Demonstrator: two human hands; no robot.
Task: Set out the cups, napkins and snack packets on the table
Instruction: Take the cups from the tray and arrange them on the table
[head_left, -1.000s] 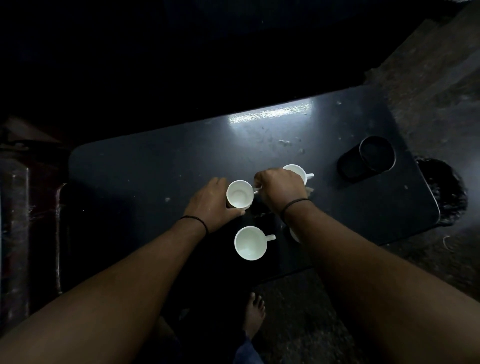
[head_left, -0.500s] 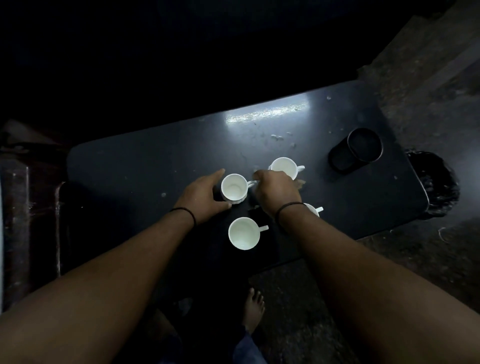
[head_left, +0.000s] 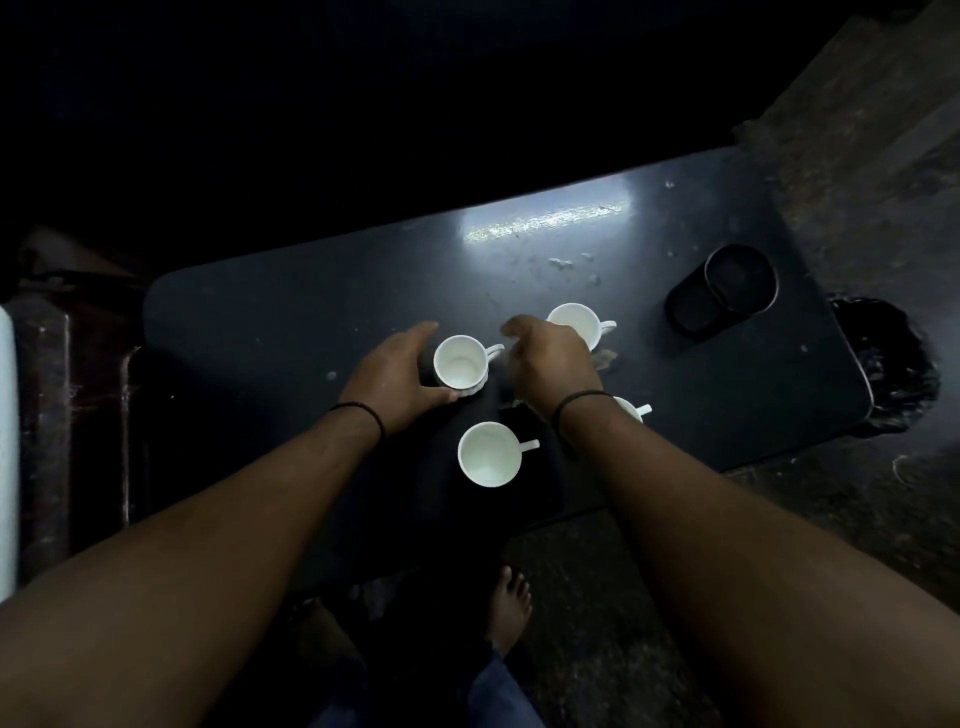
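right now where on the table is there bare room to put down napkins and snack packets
Bare room: the left end of the table, left of the left hand, and the far strip around the light glare, between the cups and the black container. Crowded: the near middle, where four white cups cluster under both hands; the right hand covers part.

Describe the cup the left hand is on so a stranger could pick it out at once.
On the dark table, four white cups cluster near the front edge, left of a black round container. The one meant is the leftmost cup, with the left hand cupped around its left side. Unlike its neighbours, it has a ribbed wall, and its handle points toward the right hand.
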